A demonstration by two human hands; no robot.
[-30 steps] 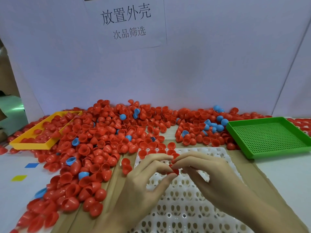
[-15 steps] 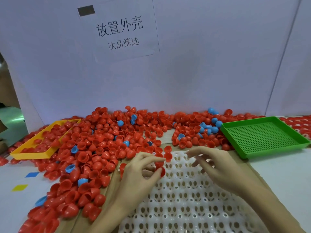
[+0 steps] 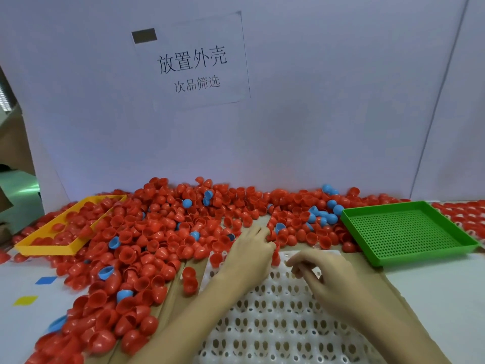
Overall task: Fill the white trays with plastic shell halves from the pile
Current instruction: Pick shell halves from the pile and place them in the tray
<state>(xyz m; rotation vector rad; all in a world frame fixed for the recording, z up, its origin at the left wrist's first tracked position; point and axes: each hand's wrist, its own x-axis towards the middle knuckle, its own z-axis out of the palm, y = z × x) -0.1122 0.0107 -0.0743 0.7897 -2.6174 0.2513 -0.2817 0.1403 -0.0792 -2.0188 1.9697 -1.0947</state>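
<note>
1. Since half a second ago, left hand [image 3: 250, 252] has gone forward from the white tray [image 3: 275, 319] to the near edge of the pile of shell halves [image 3: 157, 232]; right hand [image 3: 322, 274] has drawn back slightly and curled.
2. Left hand: fingers bent down among the red shells at the tray's far edge. A red shell half [image 3: 275, 254] sits against its fingertips, apparently pinched; the contact itself is partly hidden.
3. Right hand: hovers over the far part of the tray, fingers curled loosely, nothing visible in it.
4. White tray: lies in front of the person, both forearms crossing over it. Most visible pockets hold no shell; one red shell [image 3: 216, 260] sits at the far-left corner.
5. Pile: mostly red halves with scattered blue ones, spread from the back wall to the tray's far and left edges.
6. Yellow tray [image 3: 44, 249]: far left, partly covered with red shells.
7. Green perforated tray [image 3: 406, 232]: right of the pile, just beyond the white tray's far-right corner.
8. Paper sign [image 3: 191, 61] with printed characters: fixed to the wall above the pile.
9. Blue [image 3: 46, 280] and yellow [image 3: 25, 300] markers: on the table at the left.
</note>
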